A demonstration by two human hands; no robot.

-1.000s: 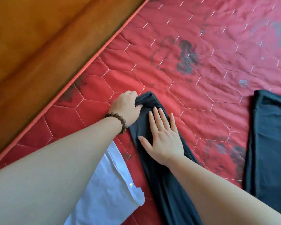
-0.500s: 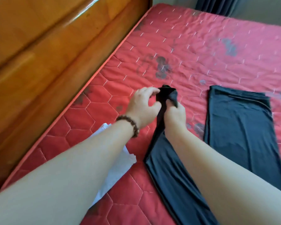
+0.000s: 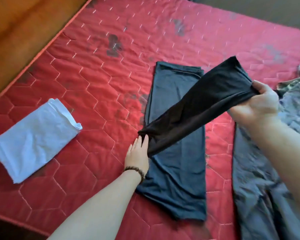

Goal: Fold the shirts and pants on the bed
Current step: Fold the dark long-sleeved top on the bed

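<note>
On red mattress (image 3: 97, 87): folded dark pants (image 3: 175, 170) lie flat. Above them, black garment (image 3: 197, 104) stretched between hands. Right hand (image 3: 256, 104) grips its far end, raised. Left hand (image 3: 137, 155) fingers straight, touching near end. White folded shirt (image 3: 33, 137) well left; grey clothes (image 3: 260, 187) right.

left hand (image 3: 137, 155) low, fingers straight; right hand (image 3: 256, 105) raised, fingers curled in a grip

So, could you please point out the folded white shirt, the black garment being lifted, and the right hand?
folded white shirt (image 3: 33, 137): head view, middle of its top face.
black garment (image 3: 197, 108): head view, middle of the raised stretch.
right hand (image 3: 256, 104): head view, middle of the hand gripping the garment's end.
</note>
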